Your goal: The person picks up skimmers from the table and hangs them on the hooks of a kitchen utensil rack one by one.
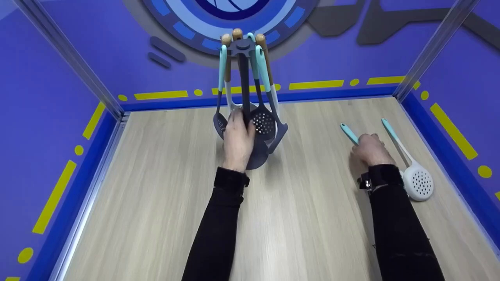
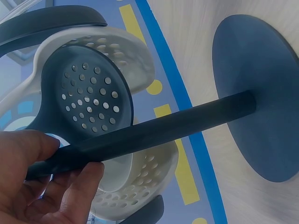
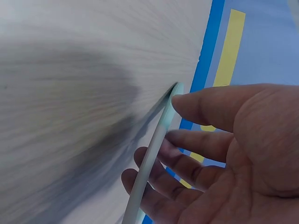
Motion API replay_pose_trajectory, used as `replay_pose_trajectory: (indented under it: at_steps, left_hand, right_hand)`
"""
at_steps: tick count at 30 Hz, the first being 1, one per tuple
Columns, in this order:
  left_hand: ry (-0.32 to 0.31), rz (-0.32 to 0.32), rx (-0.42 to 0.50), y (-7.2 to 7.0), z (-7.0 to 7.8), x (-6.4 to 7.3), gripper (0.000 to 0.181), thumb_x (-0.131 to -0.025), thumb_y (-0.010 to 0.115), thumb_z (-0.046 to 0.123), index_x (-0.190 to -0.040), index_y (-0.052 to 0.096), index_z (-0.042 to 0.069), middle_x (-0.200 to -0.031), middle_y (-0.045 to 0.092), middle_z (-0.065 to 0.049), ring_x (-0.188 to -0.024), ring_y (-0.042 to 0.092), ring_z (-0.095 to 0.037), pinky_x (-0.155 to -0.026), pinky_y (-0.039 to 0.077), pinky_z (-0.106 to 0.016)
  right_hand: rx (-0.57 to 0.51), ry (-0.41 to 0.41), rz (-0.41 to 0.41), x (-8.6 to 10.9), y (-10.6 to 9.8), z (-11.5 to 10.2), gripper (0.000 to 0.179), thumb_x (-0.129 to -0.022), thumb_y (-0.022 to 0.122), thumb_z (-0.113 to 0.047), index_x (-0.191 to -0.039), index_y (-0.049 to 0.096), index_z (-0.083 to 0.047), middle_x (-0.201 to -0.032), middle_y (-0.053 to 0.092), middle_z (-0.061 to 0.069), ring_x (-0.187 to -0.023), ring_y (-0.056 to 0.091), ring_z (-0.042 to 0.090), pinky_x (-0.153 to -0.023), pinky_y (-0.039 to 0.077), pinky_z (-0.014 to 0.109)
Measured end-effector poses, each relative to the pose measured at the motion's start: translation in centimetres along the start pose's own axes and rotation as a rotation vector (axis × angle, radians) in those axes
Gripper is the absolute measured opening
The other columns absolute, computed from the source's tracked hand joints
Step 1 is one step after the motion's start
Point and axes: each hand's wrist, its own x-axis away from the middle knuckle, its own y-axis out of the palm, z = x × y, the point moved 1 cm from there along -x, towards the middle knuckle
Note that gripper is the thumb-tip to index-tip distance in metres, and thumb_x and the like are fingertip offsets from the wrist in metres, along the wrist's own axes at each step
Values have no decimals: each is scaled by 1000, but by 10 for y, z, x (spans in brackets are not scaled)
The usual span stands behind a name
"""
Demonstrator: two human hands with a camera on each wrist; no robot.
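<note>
On the wooden table stands a dark utensil stand (image 1: pixel 243 70), hung with utensils that have mint or wooden handles. My left hand (image 1: pixel 237 140) grips its post (image 2: pixel 163 133) low down, above the round base (image 2: pixel 261 98). A dark skimmer (image 1: pixel 262 121) hangs close beside these fingers. At the right, my right hand (image 1: pixel 373 150) holds a kitchen utensil (image 3: pixel 152 156) with a mint handle and pale shaft, thumb on the handle and fingers around the shaft. Its head is hidden, so its kind does not show. A white skimmer (image 1: pixel 418 181) with a mint handle lies right of this hand.
Blue-purple panels (image 1: pixel 332 66) with yellow marks wall in the table (image 1: pixel 164 195) at the back and both sides. Metal strips (image 1: pixel 93 187) run along the left edge. White perforated utensils (image 2: pixel 140 179) and a dark hooked utensil (image 1: pixel 278 134) hang around the stand.
</note>
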Motion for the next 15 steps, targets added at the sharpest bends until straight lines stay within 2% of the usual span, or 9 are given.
replay_pose_trajectory:
  at_steps: [3,5,8,11,15]
  left_hand:
    - [0,-2,1,0,0,0,38,-116,71,11,-151,64,-3,-146,73,-24,-136,78,-42,-115,66,-58]
    - [2,-2,1,0,0,0,38,-116,72,11,-151,64,-4,-146,74,-25,-136,78,-43,-114,66,-59]
    - [-3,-6,-3,0,0,0,39,-116,71,11,-152,64,-3,-146,74,-24,-136,78,-43,-114,66,-59]
    - [-5,-7,-2,0,0,0,40,-117,72,12,-153,64,-4,-148,73,-25,-137,78,-43,-115,66,-58]
    - [5,0,-3,-1,-1,1,40,-117,71,11,-153,64,-4,-148,73,-25,-138,77,-43,-116,66,-58]
  right_hand:
    - [-22,-1,22,-2,1,2,35,-113,52,-10,-130,62,19,-127,53,40,-107,55,49,-97,56,67]
    - [-28,-2,45,-6,3,5,26,-108,54,-6,-118,65,15,-113,56,32,-97,57,46,-85,57,58]
    - [-28,-5,60,-8,4,7,16,-101,53,1,-104,66,11,-99,57,25,-87,57,41,-71,53,46]
    - [-16,-9,54,-6,3,6,15,-100,54,5,-103,66,12,-93,58,22,-82,58,39,-66,50,40]
    - [-6,5,14,-1,-2,4,17,-102,53,8,-111,65,17,-93,58,22,-83,58,38,-66,49,39]
